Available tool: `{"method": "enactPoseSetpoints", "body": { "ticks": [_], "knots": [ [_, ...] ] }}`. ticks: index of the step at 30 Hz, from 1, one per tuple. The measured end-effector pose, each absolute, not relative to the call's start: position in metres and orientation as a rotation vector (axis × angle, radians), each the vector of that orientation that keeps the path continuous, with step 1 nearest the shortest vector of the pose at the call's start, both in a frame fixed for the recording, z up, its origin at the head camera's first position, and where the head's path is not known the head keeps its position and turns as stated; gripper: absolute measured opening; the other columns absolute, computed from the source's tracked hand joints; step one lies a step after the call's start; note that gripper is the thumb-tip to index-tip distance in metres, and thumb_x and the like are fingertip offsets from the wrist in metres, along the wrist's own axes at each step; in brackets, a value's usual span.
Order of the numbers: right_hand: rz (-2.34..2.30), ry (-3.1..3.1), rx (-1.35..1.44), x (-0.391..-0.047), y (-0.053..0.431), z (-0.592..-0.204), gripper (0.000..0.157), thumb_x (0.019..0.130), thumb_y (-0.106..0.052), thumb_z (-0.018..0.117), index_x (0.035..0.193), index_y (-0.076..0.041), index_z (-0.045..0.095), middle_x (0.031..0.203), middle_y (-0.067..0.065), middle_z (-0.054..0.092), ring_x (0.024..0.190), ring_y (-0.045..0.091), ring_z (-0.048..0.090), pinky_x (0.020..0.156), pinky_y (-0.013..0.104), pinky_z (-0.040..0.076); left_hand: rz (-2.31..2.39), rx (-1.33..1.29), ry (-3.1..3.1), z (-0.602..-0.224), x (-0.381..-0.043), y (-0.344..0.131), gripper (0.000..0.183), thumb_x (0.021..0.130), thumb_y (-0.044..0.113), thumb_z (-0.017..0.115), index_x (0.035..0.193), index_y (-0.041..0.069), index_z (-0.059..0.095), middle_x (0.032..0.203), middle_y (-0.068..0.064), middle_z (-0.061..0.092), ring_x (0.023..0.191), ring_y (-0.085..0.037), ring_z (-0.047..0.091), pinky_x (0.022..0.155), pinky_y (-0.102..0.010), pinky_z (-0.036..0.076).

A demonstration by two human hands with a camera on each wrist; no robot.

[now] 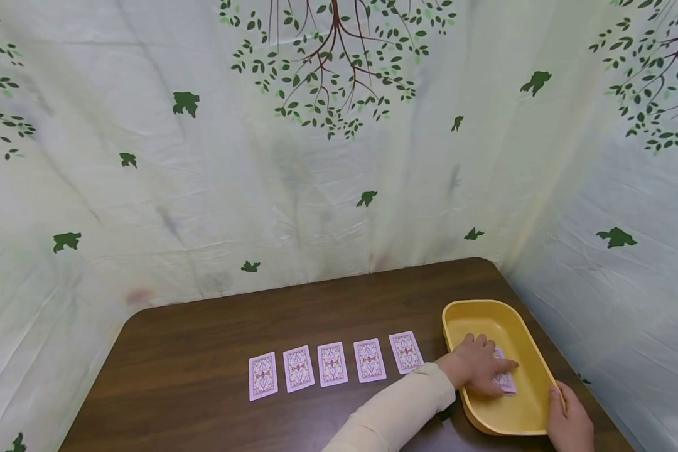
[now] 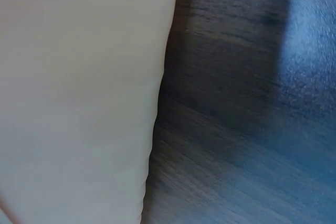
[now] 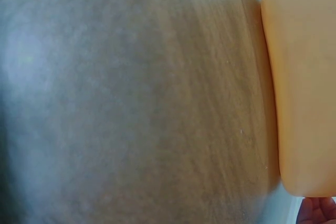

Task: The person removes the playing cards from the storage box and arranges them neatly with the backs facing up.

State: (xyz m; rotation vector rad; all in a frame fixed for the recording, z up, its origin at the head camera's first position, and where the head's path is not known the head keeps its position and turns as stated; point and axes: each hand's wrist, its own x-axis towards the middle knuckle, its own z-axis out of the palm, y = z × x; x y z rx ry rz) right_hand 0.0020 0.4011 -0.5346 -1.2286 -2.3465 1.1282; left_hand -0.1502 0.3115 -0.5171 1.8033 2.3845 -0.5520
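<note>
My left hand (image 1: 477,366) reaches down into a yellow plastic tray (image 1: 528,326), over a small pile of patterned playing cards (image 1: 505,382). Its fingers are spread, with one stretched across the cards; the palm hides part of the pile. At the tray's near right corner, my right hand (image 1: 570,419) grips the rim, thumb on top. The right wrist view shows the tray's outer wall (image 3: 307,87) and some fingers (image 3: 317,211) at its lower edge. Several more purple-backed cards (image 1: 332,364) lie face down in a spaced row left of the tray.
Everything stands on a dark wooden table (image 1: 203,339) with rounded far corners. A pale curtain (image 1: 316,207) printed with leaves and branches hangs behind it and along the right side. The cream left sleeve (image 1: 395,408) crosses the table's front and fills much of the left wrist view.
</note>
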Motion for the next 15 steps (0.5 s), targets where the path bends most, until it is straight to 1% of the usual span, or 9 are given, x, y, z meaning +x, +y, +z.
{"method": "enactPoseSetpoints", "body": {
  "ticks": [5, 10, 13, 15],
  "knots": [
    [1.144, -2.349, -1.265, 0.001, 0.399, -0.535, 0.050, 0.100, -0.031, 0.026, 0.126, 0.010, 0.039, 0.112, 0.033, 0.046, 0.086, 0.039, 0.050, 0.076, 0.051, 0.037, -0.514, 1.840, 2.359, -0.518, -0.150, 0.309, 0.060, 0.079, 0.072, 0.039, 0.136, 0.058, 0.023, 0.125, 0.013, 0.035, 0.107, -0.005, 0.030, 0.083, -0.028, 0.025],
    [1.141, -2.364, -1.265, 0.001, 0.399, -0.536, 0.050, 0.100, -0.031, 0.026, 0.125, 0.010, 0.039, 0.112, 0.034, 0.046, 0.083, 0.038, 0.051, 0.073, 0.050, 0.039, -0.420, 1.929, 2.310, -0.515, -0.154, 0.307, 0.063, 0.079, 0.071, 0.041, 0.137, 0.053, 0.026, 0.125, 0.012, 0.036, 0.106, -0.005, 0.032, 0.079, -0.026, 0.027],
    [1.153, -2.375, -1.249, 0.002, 0.401, -0.537, 0.051, 0.100, -0.032, 0.027, 0.126, 0.010, 0.039, 0.111, 0.035, 0.046, 0.081, 0.038, 0.052, 0.070, 0.049, 0.040, -0.351, 2.013, 2.285, -0.502, -0.158, 0.303, 0.065, 0.078, 0.072, 0.042, 0.138, 0.051, 0.028, 0.127, 0.010, 0.036, 0.108, -0.006, 0.033, 0.078, -0.025, 0.028],
    [1.141, -2.382, -1.259, 0.005, 0.403, -0.537, 0.051, 0.100, -0.032, 0.027, 0.126, 0.009, 0.040, 0.110, 0.035, 0.048, 0.080, 0.037, 0.052, 0.068, 0.047, 0.040, -0.295, 2.064, 2.271, -0.488, -0.162, 0.299, 0.066, 0.078, 0.071, 0.044, 0.139, 0.049, 0.028, 0.130, 0.009, 0.035, 0.112, -0.006, 0.032, 0.081, -0.025, 0.030]
  ]
}}
